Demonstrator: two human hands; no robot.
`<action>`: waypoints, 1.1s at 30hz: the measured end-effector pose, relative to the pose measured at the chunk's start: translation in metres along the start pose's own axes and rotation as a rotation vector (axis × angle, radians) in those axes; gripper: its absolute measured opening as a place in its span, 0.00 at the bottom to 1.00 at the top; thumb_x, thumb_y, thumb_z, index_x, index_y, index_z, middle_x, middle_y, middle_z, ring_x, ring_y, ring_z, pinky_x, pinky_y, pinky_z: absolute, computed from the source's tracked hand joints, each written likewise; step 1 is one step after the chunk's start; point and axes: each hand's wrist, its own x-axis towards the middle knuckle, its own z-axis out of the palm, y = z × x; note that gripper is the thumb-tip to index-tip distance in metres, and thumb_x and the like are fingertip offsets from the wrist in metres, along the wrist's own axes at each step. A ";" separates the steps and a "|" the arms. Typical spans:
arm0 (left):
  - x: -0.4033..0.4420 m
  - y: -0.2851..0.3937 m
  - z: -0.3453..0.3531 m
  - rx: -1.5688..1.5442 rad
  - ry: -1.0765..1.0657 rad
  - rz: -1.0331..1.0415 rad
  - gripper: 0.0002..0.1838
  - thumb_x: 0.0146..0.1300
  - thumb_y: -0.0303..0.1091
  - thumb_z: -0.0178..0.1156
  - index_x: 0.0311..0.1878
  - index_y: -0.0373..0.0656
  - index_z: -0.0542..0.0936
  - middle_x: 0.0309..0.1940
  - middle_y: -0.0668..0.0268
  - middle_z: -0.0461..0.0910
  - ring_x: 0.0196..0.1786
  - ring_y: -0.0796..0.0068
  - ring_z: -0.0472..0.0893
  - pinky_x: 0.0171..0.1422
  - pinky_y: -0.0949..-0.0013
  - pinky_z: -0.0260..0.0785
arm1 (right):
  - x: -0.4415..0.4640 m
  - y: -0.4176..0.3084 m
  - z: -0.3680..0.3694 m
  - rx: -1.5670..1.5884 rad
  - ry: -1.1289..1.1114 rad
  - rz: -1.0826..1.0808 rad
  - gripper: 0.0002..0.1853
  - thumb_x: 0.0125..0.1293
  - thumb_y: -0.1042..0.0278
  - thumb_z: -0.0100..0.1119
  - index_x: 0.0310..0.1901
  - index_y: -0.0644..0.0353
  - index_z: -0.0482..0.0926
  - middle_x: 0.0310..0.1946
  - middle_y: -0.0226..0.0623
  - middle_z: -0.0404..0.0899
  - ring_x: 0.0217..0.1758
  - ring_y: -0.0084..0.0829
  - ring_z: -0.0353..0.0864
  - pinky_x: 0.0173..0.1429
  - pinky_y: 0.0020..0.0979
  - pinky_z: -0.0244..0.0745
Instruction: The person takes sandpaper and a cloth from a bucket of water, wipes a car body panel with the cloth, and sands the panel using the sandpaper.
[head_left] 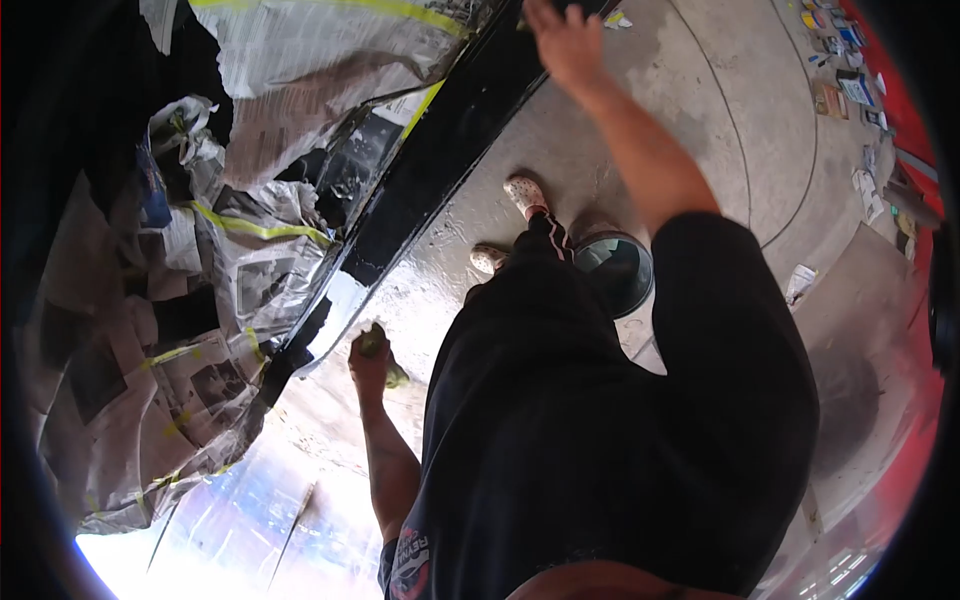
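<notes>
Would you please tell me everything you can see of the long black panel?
The black panel is a long, narrow strip with a fairly glossy face; whether it is metal or plastic I cannot tell. It slants across the view from the top centre towards the lower left, with a pale bright patch, possibly glare, on its lower part. Newspaper and yellow tape line its upper-left side. The right hand is at its top end, seemingly touching it.

One left hand (369, 376) and one right hand (572, 50) show, plus at least one green item (397, 376), one long black panel (440, 165), one round bucket (622, 272), two speckled clogs (523, 192) and at least four yellow-green tape strips (262, 230); overlapping newspaper sheets (300, 110) defy counting.
</notes>
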 end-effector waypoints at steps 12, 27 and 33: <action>0.011 0.004 0.013 -0.009 -0.149 0.019 0.25 0.56 0.32 0.76 0.56 0.38 0.79 0.48 0.59 0.84 0.49 0.68 0.83 0.56 0.64 0.77 | -0.121 -0.186 -0.043 0.372 -0.239 -0.245 0.34 0.67 0.64 0.50 0.76 0.42 0.62 0.80 0.24 0.53 0.61 0.41 0.68 0.55 0.48 0.64; -0.005 -0.034 0.003 0.000 -0.129 -0.014 0.25 0.56 0.34 0.76 0.57 0.40 0.81 0.44 0.62 0.85 0.44 0.73 0.83 0.52 0.66 0.77 | -0.162 -0.261 -0.061 0.430 -0.306 -0.317 0.30 0.69 0.64 0.47 0.75 0.45 0.65 0.79 0.27 0.56 0.63 0.38 0.68 0.58 0.49 0.67; -0.019 -0.060 -0.029 -0.062 -0.003 0.035 0.24 0.57 0.31 0.75 0.57 0.38 0.80 0.43 0.61 0.85 0.43 0.73 0.82 0.50 0.66 0.77 | -0.112 -0.162 -0.033 0.402 -0.128 -0.274 0.30 0.64 0.70 0.53 0.70 0.46 0.69 0.73 0.29 0.65 0.57 0.41 0.72 0.51 0.48 0.67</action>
